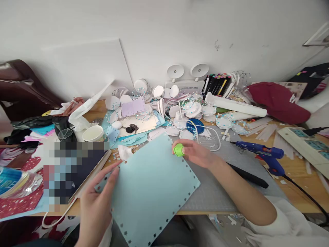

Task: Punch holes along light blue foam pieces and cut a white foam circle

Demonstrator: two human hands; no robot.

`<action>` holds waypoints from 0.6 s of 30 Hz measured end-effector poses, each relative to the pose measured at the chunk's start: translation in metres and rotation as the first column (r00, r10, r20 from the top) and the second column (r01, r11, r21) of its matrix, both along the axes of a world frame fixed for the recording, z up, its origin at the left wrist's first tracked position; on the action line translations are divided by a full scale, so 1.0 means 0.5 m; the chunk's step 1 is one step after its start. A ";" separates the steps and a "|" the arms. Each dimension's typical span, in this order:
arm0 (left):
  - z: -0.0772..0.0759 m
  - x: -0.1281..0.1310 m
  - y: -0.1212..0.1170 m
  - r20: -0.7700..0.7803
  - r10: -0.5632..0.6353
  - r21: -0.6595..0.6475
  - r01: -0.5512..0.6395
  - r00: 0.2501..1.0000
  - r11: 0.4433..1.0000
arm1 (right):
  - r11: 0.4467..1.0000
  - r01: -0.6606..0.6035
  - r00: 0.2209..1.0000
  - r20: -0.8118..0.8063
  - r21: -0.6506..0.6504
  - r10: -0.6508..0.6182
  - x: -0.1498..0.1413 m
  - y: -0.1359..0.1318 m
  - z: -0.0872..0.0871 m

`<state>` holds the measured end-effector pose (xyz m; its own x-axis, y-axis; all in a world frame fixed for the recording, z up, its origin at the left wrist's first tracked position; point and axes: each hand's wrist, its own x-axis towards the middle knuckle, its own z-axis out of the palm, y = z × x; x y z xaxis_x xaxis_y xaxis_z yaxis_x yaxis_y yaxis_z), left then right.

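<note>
A light blue sheet of paper (151, 185) is turned cornerwise in front of me, its near corner reaching past the table edge. Small flower-shaped holes line several of its edges. My left hand (99, 195) pinches the sheet near its left corner, thumb on top. In my right hand (196, 152) is a bright green craft punch (178, 150), gripped at the sheet's upper right edge near the far corner. The punch hides the bit of edge beneath it; whether paper sits in its slot I cannot tell. A crumpled white tissue (125, 152) lies just beyond the sheet's left edge.
Right of the grey cutting mat (216, 195) lies a blue glue gun (264, 154) with its cord, near a power strip (305, 147). White discs with blue trim (192, 109) crowd the back. At left stand a paper cup (93, 133) and a plastic bottle (20, 181).
</note>
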<state>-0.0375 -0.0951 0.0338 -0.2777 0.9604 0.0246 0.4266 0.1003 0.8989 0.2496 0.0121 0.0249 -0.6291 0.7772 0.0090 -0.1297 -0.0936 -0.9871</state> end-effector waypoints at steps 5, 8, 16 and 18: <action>-0.001 0.006 -0.037 0.006 -0.159 -0.008 0.159 0.987 0.987 | 0.984 -0.159 0.978 0.150 0.080 0.146 -0.008 -0.010 -0.001; 0.038 -0.004 -0.025 -0.002 -0.359 0.043 0.359 0.933 0.932 | 0.961 -0.259 0.946 0.230 0.102 0.230 -0.011 -0.017 0.007; 0.076 0.085 0.044 -0.343 -0.805 -0.020 0.853 0.484 0.521 | 0.865 -0.473 0.806 0.479 0.166 0.348 -0.051 -0.053 0.000; 0.058 0.114 0.059 -0.373 -0.842 -0.085 0.889 0.391 0.450 | 0.873 -0.471 0.792 0.497 0.128 0.355 -0.055 -0.054 -0.015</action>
